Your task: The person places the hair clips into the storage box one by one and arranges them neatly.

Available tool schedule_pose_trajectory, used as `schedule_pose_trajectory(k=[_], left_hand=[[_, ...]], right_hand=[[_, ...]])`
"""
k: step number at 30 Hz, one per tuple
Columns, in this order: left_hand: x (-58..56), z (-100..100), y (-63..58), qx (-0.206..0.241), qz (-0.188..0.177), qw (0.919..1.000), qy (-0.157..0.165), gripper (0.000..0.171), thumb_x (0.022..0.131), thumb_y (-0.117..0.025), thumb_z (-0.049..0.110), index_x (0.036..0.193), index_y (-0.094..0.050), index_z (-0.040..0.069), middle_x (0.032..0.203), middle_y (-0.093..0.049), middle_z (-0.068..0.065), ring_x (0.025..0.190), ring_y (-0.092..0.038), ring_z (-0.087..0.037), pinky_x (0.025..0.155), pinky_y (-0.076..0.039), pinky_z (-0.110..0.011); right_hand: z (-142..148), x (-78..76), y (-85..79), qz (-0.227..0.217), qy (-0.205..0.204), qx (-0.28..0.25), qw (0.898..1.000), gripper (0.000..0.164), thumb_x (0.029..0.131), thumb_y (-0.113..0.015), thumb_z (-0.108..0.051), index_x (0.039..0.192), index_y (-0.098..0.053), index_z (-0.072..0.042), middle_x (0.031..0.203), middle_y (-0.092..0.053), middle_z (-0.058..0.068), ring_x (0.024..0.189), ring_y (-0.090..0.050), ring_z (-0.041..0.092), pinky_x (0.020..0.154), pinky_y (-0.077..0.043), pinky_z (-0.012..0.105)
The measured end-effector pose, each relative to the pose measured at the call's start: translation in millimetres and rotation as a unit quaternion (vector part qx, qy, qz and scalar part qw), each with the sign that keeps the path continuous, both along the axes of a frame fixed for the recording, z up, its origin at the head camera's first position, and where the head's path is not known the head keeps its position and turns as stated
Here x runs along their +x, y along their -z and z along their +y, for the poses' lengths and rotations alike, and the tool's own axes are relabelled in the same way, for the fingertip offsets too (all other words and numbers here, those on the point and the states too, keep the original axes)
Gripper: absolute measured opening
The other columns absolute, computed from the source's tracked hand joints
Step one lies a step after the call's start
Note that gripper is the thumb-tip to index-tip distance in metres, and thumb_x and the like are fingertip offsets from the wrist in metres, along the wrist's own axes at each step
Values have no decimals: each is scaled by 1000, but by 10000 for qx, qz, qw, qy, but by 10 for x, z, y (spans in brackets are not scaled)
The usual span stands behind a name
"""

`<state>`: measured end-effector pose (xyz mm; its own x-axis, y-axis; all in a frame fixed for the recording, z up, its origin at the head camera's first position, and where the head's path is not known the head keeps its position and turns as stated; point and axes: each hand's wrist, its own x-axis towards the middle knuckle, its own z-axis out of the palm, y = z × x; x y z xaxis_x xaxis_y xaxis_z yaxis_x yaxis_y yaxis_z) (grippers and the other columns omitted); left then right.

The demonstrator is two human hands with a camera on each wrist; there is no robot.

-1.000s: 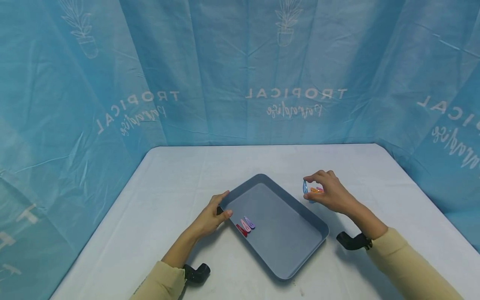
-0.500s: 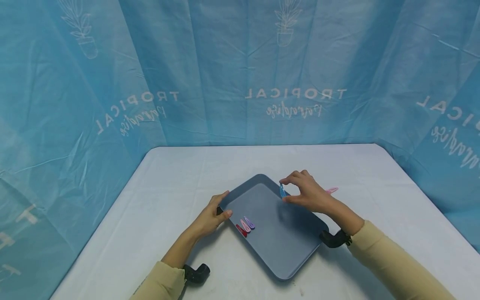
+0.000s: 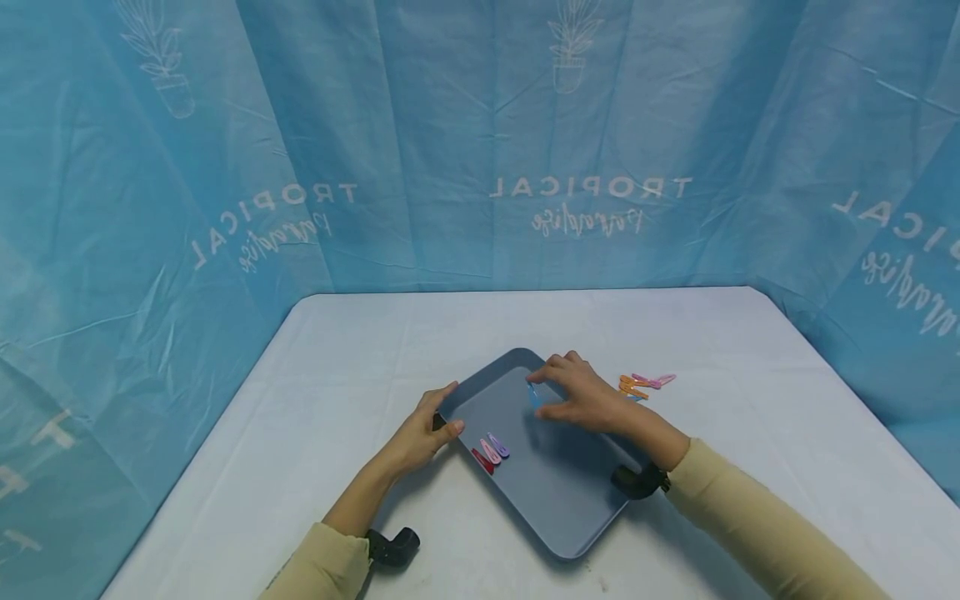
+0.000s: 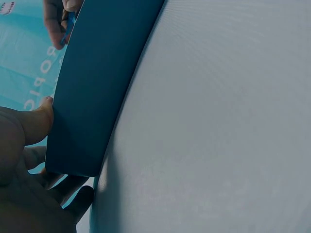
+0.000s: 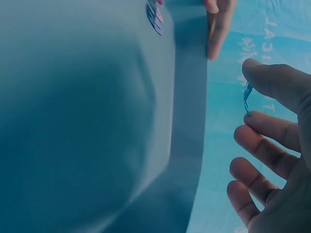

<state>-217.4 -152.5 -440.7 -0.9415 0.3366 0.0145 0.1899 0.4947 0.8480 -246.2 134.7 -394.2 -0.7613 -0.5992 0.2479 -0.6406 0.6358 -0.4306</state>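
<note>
My left hand (image 3: 420, 432) grips the left corner of a grey-blue rectangular tray (image 3: 558, 508), the thumb at its rim and the fingers around the outside. In the left wrist view the tray's side wall (image 4: 99, 92) fills the middle. Over the tray's far part, my right hand (image 3: 583, 398) pinches a blue snap hair clip (image 3: 533, 395) between thumb and index finger. The right wrist view shows this blue clip (image 5: 247, 96) held by its two ends, other fingers spread. Inside the tray, along its left side, lie a purple hair clip (image 3: 498, 445), a pink one (image 3: 491, 452) and a red one (image 3: 482, 461).
Right of the tray, on the white-covered table (image 3: 375, 333), several more clips lie in a loose group, among them an orange hair clip (image 3: 634, 392) and a pink hair clip (image 3: 667, 379). A blue printed curtain (image 3: 450, 125) stands behind the table and at both sides.
My right hand has moved left with the blue hair clip, from beside the clip group to over the tray, bringing the group into view. My left hand and the tray stay put.
</note>
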Motion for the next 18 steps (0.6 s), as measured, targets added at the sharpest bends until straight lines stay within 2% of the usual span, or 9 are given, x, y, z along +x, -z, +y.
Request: schedule_pose_trajectory(k=[5, 11, 18], left_hand=[[-3, -1, 3, 13, -14, 10000, 6, 67, 94, -58, 20, 151, -23, 12, 153, -25, -16, 144, -18, -38, 113, -22, -58], [-7, -2, 6, 23, 0, 10000, 43, 67, 94, -57, 19, 151, -22, 12, 153, -25, -16, 144, -17, -38, 113, -22, -58], [7, 7, -4, 34, -18, 10000, -39, 66, 94, -57, 19, 151, -24, 12, 152, -26, -16, 144, -19, -38, 113, -22, -58]], right_hand=[[-100, -6, 49, -242, -138, 144, 9995, 48, 80, -76, -25, 123, -62, -10, 117, -58, 5, 103, -42, 18, 86, -40, 37], [-205, -55, 117, -295, -338, 430, 9981, 47, 80, -75, -26, 123, -63, -11, 118, -58, 4, 108, -44, 21, 89, -42, 39], [-298, -84, 209, -424, -684, 583, 9950, 46, 80, -75, -26, 122, -63, -11, 116, -60, 2, 103, -45, 17, 86, -41, 35]])
